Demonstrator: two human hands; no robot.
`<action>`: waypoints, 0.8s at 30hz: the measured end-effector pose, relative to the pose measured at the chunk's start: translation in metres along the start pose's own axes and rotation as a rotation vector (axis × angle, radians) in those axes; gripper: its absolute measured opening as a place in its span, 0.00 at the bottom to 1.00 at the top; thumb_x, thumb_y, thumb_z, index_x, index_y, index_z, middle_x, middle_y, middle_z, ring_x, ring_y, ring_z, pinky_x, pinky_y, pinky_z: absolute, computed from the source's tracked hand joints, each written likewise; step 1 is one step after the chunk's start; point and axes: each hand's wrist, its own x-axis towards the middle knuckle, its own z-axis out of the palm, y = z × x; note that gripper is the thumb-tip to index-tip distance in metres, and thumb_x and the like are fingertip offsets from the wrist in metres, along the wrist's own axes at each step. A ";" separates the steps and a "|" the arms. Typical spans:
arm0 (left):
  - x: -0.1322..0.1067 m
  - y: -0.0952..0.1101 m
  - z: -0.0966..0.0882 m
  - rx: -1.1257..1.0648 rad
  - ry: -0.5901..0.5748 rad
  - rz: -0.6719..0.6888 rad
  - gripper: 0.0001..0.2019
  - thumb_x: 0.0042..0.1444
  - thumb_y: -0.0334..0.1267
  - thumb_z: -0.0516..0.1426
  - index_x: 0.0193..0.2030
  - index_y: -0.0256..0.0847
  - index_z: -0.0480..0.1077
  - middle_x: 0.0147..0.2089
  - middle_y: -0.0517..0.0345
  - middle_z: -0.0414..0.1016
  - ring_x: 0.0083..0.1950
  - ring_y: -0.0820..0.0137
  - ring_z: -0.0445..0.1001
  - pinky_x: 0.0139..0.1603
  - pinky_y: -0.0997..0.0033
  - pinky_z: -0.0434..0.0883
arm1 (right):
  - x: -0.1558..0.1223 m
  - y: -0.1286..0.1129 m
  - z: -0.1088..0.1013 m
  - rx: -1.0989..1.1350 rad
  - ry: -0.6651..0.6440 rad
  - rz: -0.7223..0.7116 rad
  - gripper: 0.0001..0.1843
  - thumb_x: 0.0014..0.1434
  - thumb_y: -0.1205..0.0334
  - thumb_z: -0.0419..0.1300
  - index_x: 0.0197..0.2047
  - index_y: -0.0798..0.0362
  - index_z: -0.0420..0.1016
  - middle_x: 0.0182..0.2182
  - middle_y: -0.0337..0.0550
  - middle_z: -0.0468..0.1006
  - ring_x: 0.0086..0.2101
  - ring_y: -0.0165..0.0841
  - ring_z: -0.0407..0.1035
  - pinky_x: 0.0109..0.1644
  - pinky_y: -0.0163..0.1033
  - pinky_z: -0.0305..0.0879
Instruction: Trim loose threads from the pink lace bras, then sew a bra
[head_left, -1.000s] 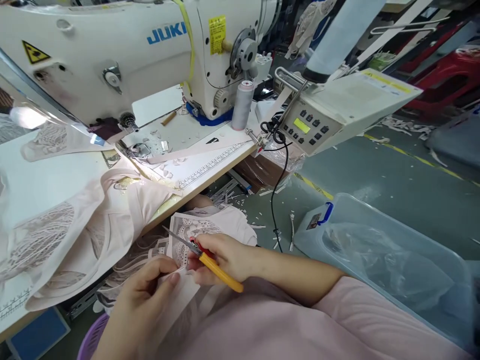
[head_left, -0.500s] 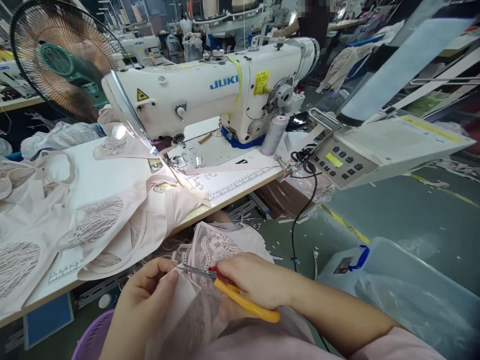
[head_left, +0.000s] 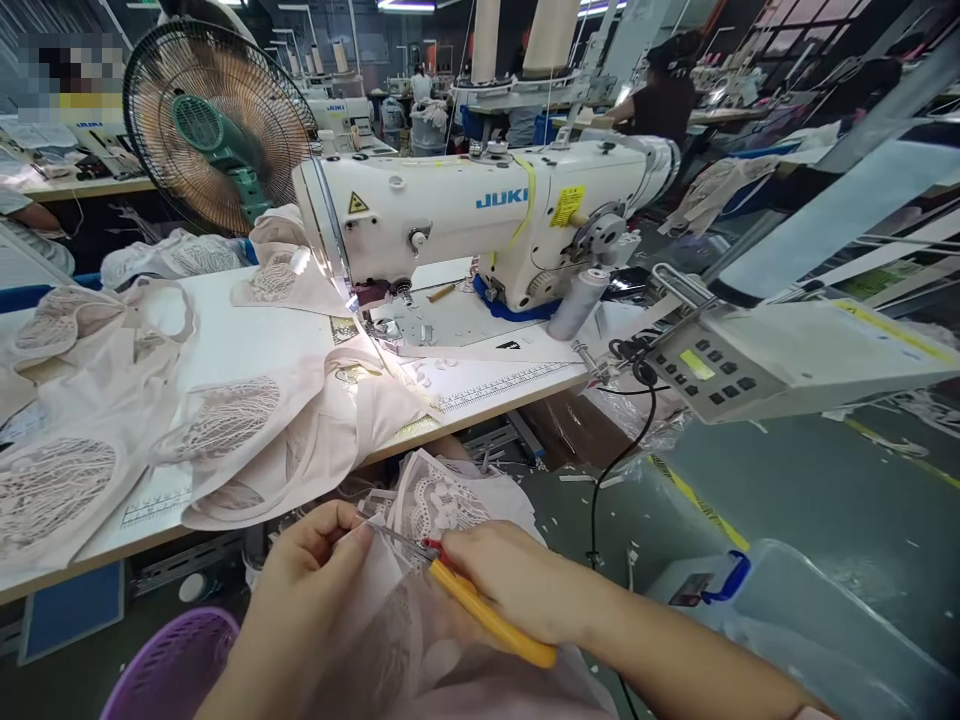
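My right hand (head_left: 510, 580) is closed round yellow-handled thread snips (head_left: 480, 610), whose blades point left at the edge of a pale pink lace garment piece (head_left: 439, 500) in my lap. My left hand (head_left: 315, 570) pinches that fabric edge between thumb and fingers, right at the blade tips. The rest of the piece drapes under both hands, below the table's front edge.
A white JUKI sewing machine (head_left: 465, 215) stands on the white table (head_left: 225, 345), with pink lace garments (head_left: 225, 430) piled at its left. Its control panel (head_left: 705, 370) juts out right. A fan (head_left: 217, 120), purple basket (head_left: 172, 670), clear plastic bin (head_left: 810, 620) and other workers behind.
The camera has tilted up, showing the fan and the room behind. My hands stay together on the fabric, the snips' blades now closer to my left fingers.
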 end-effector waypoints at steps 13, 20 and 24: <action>0.001 -0.012 -0.007 0.080 -0.121 0.068 0.11 0.49 0.43 0.58 0.24 0.39 0.65 0.20 0.66 0.61 0.23 0.77 0.57 0.24 0.78 0.55 | -0.001 0.014 0.009 0.275 0.081 0.084 0.23 0.52 0.43 0.56 0.23 0.53 0.57 0.20 0.35 0.61 0.22 0.26 0.52 0.25 0.31 0.47; -0.003 -0.010 -0.009 0.202 -0.189 0.126 0.11 0.52 0.44 0.56 0.25 0.39 0.67 0.23 0.63 0.65 0.26 0.73 0.62 0.27 0.75 0.59 | 0.004 -0.005 0.004 0.544 0.309 -0.067 0.24 0.44 0.44 0.61 0.22 0.52 0.55 0.20 0.32 0.55 0.22 0.24 0.47 0.23 0.30 0.46; -0.002 -0.005 -0.010 0.253 -0.221 0.182 0.09 0.51 0.43 0.55 0.27 0.39 0.70 0.26 0.59 0.70 0.33 0.66 0.69 0.33 0.72 0.64 | 0.014 -0.021 0.009 0.601 0.294 -0.039 0.21 0.41 0.51 0.63 0.20 0.52 0.52 0.18 0.30 0.53 0.21 0.24 0.45 0.22 0.30 0.45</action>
